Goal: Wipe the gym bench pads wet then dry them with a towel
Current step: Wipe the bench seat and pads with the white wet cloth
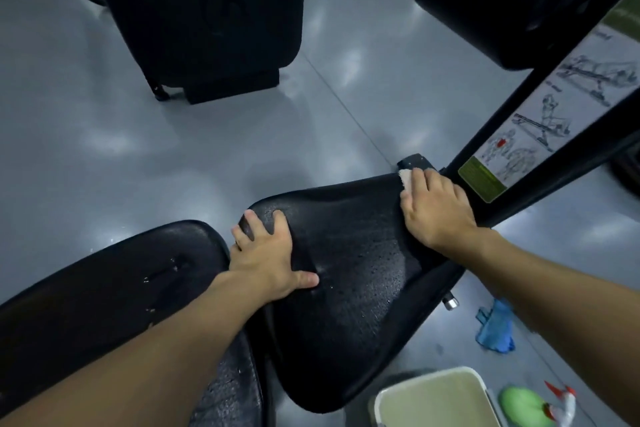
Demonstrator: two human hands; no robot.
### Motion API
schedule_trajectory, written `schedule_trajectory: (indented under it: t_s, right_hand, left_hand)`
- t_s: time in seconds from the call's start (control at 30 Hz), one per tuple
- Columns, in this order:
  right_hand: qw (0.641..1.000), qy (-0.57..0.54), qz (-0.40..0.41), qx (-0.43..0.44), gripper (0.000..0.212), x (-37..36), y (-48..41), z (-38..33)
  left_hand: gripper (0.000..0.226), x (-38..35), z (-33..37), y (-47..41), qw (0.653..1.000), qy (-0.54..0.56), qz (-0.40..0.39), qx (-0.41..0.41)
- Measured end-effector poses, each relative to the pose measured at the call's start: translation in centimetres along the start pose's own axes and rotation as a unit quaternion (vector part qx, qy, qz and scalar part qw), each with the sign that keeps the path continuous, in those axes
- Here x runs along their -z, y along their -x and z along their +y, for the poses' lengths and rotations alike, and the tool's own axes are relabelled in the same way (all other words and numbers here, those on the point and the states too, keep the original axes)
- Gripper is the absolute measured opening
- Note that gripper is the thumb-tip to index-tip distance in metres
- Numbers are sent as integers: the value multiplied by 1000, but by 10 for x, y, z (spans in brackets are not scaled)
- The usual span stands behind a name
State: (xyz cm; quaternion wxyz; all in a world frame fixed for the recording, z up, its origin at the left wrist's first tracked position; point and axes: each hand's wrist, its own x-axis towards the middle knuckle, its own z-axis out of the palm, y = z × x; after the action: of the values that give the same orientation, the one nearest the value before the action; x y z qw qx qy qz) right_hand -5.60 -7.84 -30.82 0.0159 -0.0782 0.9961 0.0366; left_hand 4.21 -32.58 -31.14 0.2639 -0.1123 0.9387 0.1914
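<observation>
Pads (346, 305): two wet; left hand (265, 255) braces one, right hand (437, 208) presses one cloth (406, 176).

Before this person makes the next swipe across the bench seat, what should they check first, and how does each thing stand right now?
1. Cloth under the right hand: ok, pressed on the seat pad's far edge.
2. Left hand bracing the seat pad: ok, flat on its left edge.
3. Seat pad wetted: ok, droplets show.
4. Neighbouring pad wiped: cannot tell, some drops on it.
5. Bucket nearby: ok, on the floor to the right.
</observation>
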Motion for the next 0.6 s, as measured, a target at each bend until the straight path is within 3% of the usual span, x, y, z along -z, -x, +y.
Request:
schedule_trajectory:
  t_s: [0.13,0.27,0.37,0.5,0.6]
  right_hand:
    - [997,50,-6,51,65,7,-19,-26]
    - [978,54,-60,191,84,3,-30,-88]
    - [968,47,-76,235,78,4,-35,-86]
    - [981,40,-105,159,62,13,-50,-46]
    - [982,71,-127,119,57,13,-52,-57]
  left_hand:
    - [126,-5,-2,0,1000,16,8,-6]
    - [126,-8,-9,1,999,31,12,-3]
    - [126,-6,-10,2,999,40,13,-6]
    - [121,1,-29,5,999,30,1,-43]
    - [117,3,-52,9,997,21,14,-72]
